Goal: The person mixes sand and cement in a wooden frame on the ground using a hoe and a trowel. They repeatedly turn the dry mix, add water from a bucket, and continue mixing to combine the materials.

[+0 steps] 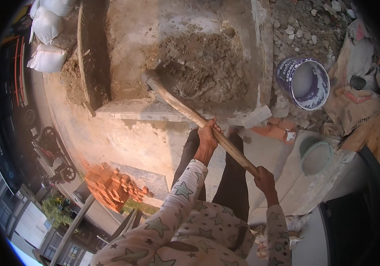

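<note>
My left hand [208, 136] is wrapped round the middle of a long wooden handle. My right hand [265, 181] grips the same handle close to its near end. The handle belongs to a hoe [179, 105] that slants away to the far left. Its head end rests at the left side of a heap of wet grey-brown mortar [214, 66], where the blade is mostly hidden. The heap lies in a shallow mixing trough [132, 111] with low board sides. I stand at its near edge.
Right of the trough stands a purple bucket [282, 75] with whitish liquid, beside rubble and torn paper sacks [362, 111]. Nearer is a pale green tub [329, 153]. Broken bricks [274, 130] lie by the trough corner. A brick pile [110, 184] and white sacks [48, 57] are on the left.
</note>
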Motion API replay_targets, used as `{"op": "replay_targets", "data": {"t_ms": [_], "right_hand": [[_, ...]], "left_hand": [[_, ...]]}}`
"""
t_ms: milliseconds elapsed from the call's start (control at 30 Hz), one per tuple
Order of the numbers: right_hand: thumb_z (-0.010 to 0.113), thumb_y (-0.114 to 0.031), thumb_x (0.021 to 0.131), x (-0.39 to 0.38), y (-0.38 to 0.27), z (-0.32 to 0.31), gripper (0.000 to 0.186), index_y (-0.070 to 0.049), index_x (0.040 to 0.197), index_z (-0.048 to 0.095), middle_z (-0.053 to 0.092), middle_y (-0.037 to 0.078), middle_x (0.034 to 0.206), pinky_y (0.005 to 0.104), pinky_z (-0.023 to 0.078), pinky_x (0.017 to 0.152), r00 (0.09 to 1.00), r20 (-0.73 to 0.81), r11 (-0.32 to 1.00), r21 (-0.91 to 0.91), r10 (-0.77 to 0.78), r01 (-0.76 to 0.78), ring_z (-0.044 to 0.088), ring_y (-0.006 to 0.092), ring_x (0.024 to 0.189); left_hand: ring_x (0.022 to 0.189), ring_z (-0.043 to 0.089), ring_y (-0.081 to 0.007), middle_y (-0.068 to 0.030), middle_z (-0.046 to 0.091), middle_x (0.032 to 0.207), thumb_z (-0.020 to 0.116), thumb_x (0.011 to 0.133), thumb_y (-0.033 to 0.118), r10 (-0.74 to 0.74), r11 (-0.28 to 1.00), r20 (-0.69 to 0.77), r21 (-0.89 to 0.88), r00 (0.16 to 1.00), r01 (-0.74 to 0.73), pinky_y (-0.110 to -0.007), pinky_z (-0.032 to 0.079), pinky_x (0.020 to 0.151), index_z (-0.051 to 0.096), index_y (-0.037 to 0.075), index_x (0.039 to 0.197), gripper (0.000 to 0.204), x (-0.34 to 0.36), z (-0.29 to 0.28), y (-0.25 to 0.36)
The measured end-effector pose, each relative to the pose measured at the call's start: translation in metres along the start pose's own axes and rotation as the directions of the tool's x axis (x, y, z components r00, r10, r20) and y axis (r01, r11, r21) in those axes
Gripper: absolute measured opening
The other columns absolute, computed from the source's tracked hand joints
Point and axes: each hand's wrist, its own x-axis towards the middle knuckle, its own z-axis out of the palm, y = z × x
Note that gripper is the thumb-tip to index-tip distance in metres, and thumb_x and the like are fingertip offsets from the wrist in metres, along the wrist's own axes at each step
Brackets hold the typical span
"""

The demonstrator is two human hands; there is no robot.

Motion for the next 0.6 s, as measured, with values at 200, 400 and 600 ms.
{"op": "replay_targets", "data": {"t_ms": [200,400,600], "right_hand": [[0.071,-0.007,0.071,0.011,-0.002,-0.011,0.032,-0.007,0.096,0.051,0.065,0.016,0.087,0.0488,0.051,0.070,0.999,0.023,0.997,-0.071,0.025,-0.023,0.065,0.0381,0.081],[0.072,-0.008,0.068,0.018,-0.024,-0.034,0.033,-0.007,0.096,0.054,0.065,0.016,0.084,0.0485,0.051,0.070,1.000,0.016,0.999,-0.037,-0.004,0.005,0.065,0.0377,0.080],[0.070,-0.009,0.066,0.079,-0.087,-0.039,0.033,-0.003,0.095,0.056,0.064,0.020,0.080,0.0467,0.050,0.070,0.994,0.104,0.988,0.153,-0.023,0.007,0.063,0.0420,0.079]], "left_hand": [[0.058,0.056,-0.0215,-0.0057,0.053,0.066,0.069,0.081,0.007,-0.064,0.998,0.030,-0.023,0.998,0.064,-0.043,0.051,0.057,0.057,0.006,0.083,0.012,0.024,-0.001,-0.002],[0.056,0.055,-0.0218,-0.0066,0.054,0.067,0.066,0.081,0.005,-0.068,0.998,0.063,0.022,0.996,0.066,-0.044,0.052,0.058,0.056,0.005,0.081,0.010,0.020,0.012,0.023],[0.052,0.055,-0.0215,-0.0084,0.054,0.065,0.065,0.079,0.001,0.128,0.991,0.127,0.018,0.984,-0.131,-0.040,0.050,0.048,0.056,0.000,0.081,0.010,0.017,0.042,0.114]]}}
